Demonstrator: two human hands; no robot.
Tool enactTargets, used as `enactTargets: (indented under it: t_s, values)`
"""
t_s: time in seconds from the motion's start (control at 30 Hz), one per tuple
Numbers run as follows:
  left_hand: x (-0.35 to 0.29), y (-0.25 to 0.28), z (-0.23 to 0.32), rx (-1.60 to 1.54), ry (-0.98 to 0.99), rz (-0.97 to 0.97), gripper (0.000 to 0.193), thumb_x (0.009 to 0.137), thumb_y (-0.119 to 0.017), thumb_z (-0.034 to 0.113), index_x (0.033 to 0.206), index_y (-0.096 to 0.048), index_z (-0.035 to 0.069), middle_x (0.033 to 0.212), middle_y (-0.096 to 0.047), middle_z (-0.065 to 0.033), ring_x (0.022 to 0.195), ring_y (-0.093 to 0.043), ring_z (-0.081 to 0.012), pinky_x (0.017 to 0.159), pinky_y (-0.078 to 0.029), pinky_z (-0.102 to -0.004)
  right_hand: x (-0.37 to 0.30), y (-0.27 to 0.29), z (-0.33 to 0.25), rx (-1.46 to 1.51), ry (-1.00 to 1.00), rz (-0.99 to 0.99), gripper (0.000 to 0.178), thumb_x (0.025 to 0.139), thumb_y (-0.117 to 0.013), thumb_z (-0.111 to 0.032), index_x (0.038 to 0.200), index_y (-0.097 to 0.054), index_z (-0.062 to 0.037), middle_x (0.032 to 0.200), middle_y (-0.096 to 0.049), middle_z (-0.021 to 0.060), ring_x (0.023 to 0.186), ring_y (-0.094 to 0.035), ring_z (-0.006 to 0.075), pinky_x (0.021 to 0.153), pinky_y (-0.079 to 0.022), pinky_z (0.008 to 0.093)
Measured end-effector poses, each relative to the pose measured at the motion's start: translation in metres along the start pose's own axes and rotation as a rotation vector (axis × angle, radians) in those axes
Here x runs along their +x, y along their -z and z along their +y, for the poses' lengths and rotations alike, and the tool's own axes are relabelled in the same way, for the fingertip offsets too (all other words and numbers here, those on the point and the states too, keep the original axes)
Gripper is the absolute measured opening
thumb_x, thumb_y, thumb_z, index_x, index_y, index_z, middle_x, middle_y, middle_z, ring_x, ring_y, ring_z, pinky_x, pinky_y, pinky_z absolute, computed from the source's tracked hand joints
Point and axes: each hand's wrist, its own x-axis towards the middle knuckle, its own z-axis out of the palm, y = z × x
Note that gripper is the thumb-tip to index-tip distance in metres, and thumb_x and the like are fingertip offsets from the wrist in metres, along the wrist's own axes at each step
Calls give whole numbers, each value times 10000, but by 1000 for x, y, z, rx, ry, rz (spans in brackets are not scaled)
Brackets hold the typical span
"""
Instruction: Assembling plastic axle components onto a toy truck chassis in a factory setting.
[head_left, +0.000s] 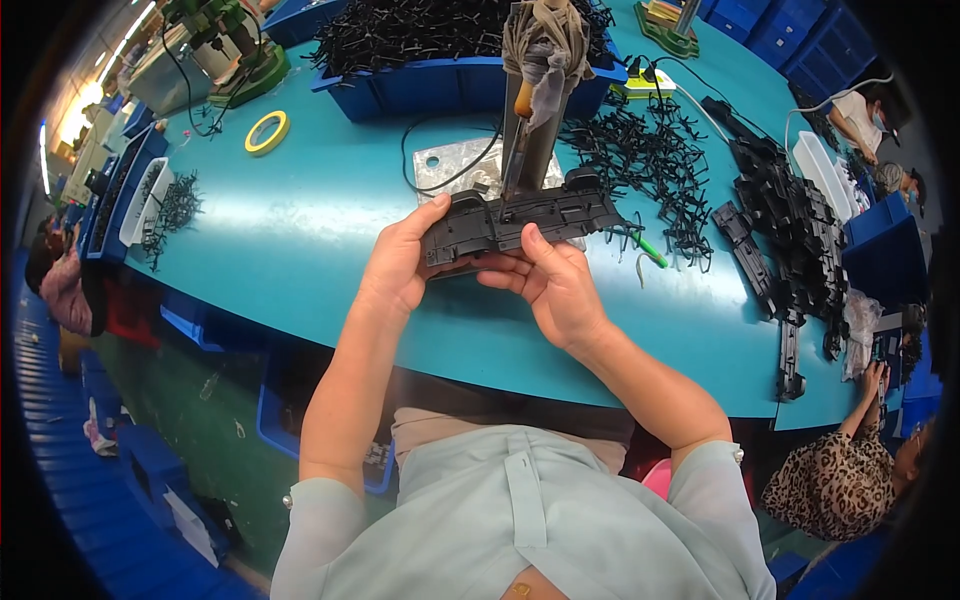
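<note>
A long black plastic part (pixel 470 228), shaped like a toy vehicle chassis, is held in front of a grey upright post (pixel 541 150). My left hand (pixel 392 262) is closed around its left end, thumb on the top edge. My right hand (pixel 556 290) pinches its lower middle, the thumb on the face and the fingers partly hidden beneath. A thin tool with an orange handle (pixel 523 98) hangs along the post, its tip close to the part; whether they touch I cannot tell. Behind the part lies a metal base plate (pixel 452 162).
A blue bin (pixel 420 95) heaped with black plastic pieces stands behind the post. More thin black pieces (pixel 650 165) and a green-handled tool (pixel 652 250) lie to the right, before stacked black chassis parts (pixel 790 225). Yellow tape (pixel 267 133) lies left. Other people sit at both sides.
</note>
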Motion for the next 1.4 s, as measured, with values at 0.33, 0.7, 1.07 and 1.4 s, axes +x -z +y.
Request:
enactTargets:
  t_s: [0.33,0.7,1.07,1.4]
  values:
    - [1,1,1,6,0,-2,365,894,-606,313,1080,-612,-1,970,-663,-110,850,-654,-189,745,-548,-344,1,0,-1,-24,3,13,373,973,-496,-300,1139,-535,31,1075,-625,151,970,-637,244,811,-551,354]
    - [12,10,-2,27,0,-81,366,904,-613,286,1088,-603,-30,1014,-650,-115,892,-650,-193,775,-542,-342,1,12,2,-2,-56,122,321,956,-536,-264,985,-610,46,948,-650,131,831,-641,204,777,-550,351]
    - [21,5,5,20,48,-80,361,919,-579,293,1142,-569,9,1044,-650,-122,929,-648,-205,807,-544,-377,9,13,-1,-48,-78,149,321,954,-538,-260,1001,-595,52,920,-636,130,822,-639,194,734,-567,347]
    - [22,2,5,59,56,-32,367,888,-623,360,1081,-609,48,976,-664,-84,875,-636,-191,764,-516,-399,11,9,-5,-33,-26,129,303,940,-569,-259,964,-609,41,883,-642,117,795,-646,183,701,-569,321]
